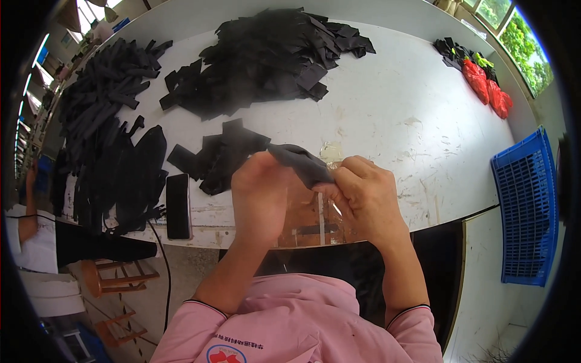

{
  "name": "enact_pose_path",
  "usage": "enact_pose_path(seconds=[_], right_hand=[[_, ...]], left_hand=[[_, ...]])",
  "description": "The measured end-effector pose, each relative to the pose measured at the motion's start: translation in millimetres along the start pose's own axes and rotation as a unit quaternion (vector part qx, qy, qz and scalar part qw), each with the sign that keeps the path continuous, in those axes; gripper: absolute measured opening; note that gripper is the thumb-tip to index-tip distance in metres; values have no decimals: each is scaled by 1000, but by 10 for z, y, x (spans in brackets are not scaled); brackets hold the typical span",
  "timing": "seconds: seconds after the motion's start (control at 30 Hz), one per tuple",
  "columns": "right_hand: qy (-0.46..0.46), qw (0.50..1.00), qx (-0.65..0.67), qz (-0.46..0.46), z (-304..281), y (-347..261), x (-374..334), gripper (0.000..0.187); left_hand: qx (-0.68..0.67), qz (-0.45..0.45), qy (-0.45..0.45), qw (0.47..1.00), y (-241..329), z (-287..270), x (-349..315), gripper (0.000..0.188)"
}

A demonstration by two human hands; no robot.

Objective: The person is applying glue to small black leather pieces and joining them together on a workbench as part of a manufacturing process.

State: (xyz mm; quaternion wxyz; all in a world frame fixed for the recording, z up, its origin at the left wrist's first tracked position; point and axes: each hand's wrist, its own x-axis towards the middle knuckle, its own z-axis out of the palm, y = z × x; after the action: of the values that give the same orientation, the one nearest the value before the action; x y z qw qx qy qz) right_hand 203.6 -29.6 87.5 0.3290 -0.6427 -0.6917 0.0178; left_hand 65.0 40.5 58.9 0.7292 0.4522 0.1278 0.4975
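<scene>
A strip of black fabric (301, 163) stretches between my two hands above the front edge of the white table. My left hand (260, 184) grips its left end, fingers curled and partly hidden behind the cloth. At the other end my right hand (366, 190) pinches the fabric between thumb and bent fingers. Just beyond my left hand lies a small pile of black fabric pieces (221, 154). A much larger heap of black pieces (260, 60) covers the far middle of the table. Brown board and clear tape (302, 209) show on the table under my hands.
Dark rolled strips (106, 85) and longer black pieces (136, 175) cover the left side, near a phone (178, 206) and a hanging cable (164, 266). Red plastic bags (484, 85) lie far right. A blue crate (525, 209) stands at the right edge. Another person (30, 236) is at far left.
</scene>
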Motion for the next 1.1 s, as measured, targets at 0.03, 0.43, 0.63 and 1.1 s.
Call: enact_pose_path(seconds=[0.03, 0.43, 0.63, 1.1], right_hand=[[-18, 998, -56, -25, 11, 17, -11, 29], [58, 971, 232, 28, 404, 245, -322, 13], [10, 983, 166, 72, 422, 247, -308, 10], [9, 998, 52, 38, 369, 171, -198, 23]], left_hand=[[-38, -6, 15, 999, 6, -20, 0, 11], [393, -156, -256, 869, 279, 382, 356, 11], [367, -86, -206, 903, 162, 202, 253, 10], [30, -1, -60, 998, 23, -83, 182, 15]])
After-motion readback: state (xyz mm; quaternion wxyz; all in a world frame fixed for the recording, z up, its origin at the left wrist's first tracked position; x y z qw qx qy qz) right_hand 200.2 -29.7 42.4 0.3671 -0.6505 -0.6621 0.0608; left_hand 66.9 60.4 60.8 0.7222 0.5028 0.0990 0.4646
